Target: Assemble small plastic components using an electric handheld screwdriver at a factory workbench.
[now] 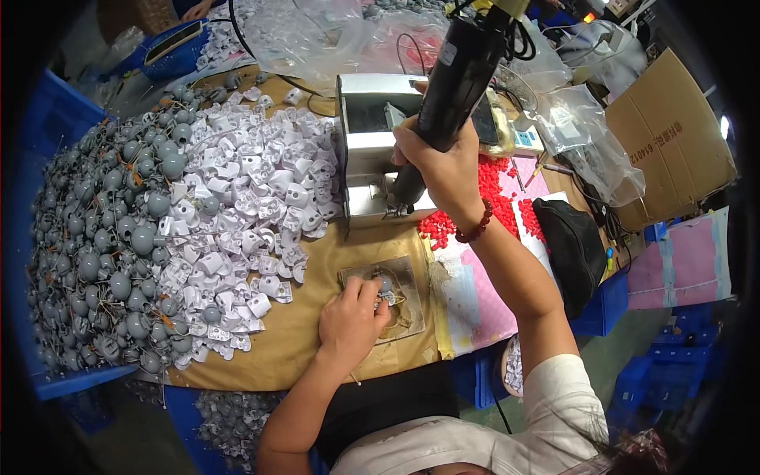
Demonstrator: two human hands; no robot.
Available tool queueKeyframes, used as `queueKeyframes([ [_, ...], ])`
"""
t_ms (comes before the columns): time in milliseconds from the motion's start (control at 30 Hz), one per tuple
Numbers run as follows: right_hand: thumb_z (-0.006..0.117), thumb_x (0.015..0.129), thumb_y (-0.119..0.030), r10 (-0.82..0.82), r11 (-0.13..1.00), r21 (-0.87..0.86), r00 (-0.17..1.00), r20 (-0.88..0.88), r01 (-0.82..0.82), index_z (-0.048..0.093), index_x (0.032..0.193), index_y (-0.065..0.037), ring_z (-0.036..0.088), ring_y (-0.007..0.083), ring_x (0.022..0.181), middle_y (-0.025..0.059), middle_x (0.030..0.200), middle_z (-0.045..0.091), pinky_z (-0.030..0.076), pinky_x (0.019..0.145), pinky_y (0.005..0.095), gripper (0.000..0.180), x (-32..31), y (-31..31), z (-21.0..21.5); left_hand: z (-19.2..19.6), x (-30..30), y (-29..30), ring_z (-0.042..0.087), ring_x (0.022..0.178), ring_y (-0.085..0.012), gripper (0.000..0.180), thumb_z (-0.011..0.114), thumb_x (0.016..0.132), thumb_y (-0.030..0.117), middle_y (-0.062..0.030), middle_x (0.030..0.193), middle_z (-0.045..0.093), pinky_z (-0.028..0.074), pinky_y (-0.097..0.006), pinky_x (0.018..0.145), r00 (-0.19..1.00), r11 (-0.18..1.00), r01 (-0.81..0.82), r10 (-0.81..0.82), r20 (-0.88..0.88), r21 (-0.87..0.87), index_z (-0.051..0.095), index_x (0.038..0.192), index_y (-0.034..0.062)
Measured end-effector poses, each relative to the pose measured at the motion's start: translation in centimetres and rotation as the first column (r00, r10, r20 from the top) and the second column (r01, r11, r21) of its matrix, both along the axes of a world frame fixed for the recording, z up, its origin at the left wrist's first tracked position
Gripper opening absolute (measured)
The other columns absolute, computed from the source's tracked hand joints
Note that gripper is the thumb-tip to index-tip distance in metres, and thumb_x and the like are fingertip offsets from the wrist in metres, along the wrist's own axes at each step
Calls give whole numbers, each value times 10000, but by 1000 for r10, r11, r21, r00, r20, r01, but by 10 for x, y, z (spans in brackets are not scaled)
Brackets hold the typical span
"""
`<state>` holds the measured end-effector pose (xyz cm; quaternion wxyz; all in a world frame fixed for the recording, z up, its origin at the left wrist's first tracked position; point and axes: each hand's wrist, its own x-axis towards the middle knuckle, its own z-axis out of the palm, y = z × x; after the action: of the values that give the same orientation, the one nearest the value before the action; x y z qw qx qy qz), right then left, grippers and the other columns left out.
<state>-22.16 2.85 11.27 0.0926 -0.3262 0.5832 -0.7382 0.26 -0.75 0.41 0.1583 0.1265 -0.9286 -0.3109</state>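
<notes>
A black electric screwdriver (457, 83) hangs tilted on its cable, and my right hand (443, 158) is closed around its lower body. Its lower end reaches the front opening of a pale metal box (362, 162), probably a screw feeder; the bit's tip is too small to make out. Over a square wooden-looking plate (408, 301), my left hand (352, 321) is closed, thumb and fingers together at a small grey rounded part (385, 283) with a thin wire. The fingers partly hide that part and whatever sits under it.
Grey ball-shaped parts with wires (119, 245) pile up at the left, beside white plastic shells (237, 206). Small red pieces (495, 186) lie right of the metal box. A black pouch (566, 253) and a cardboard box (669, 134) stand farther right, near plastic bags (586, 142).
</notes>
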Motion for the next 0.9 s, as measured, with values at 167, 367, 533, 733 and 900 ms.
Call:
queueKeyframes([
  [167,764,814,32,58,993,103,997,48,-63,554,1086,-17,622,96,706,14,808,639,523,635,273,347,26,24,-8,0,-1,1,673,780,-338,315,759,807,184,-102,970,615,551,-446,665,1000,1000,-6,6,20,0,661,1089,81],
  [367,648,848,103,216,961,180,976,-15,-210,201,1537,-16,628,170,685,92,787,621,531,658,314,830,71,61,-14,-1,0,1,665,726,-326,363,751,799,183,-89,984,596,546,-452,632,1000,1000,-9,9,25,-3,631,1135,115],
  [533,645,860,106,332,941,67,943,-7,-331,198,1541,-43,626,153,677,95,802,618,517,630,294,828,89,69,-26,-2,1,1,659,725,-331,378,759,785,185,-86,984,590,543,-458,632,999,999,-25,26,27,-25,616,1132,136],
  [733,642,853,131,352,936,19,935,-30,-352,217,1527,-25,614,135,653,86,804,608,505,602,278,812,91,69,-42,-3,1,1,660,761,-341,442,766,739,147,-92,982,589,538,-464,642,999,1000,-13,14,38,-7,599,1148,133],
  [900,633,870,92,400,913,114,915,-50,-392,160,1529,-74,621,173,675,81,786,593,538,668,322,828,88,73,-41,-5,1,1,654,689,-318,367,753,780,187,-67,973,582,541,-454,616,1000,999,-13,13,10,-31,603,1113,156],
])
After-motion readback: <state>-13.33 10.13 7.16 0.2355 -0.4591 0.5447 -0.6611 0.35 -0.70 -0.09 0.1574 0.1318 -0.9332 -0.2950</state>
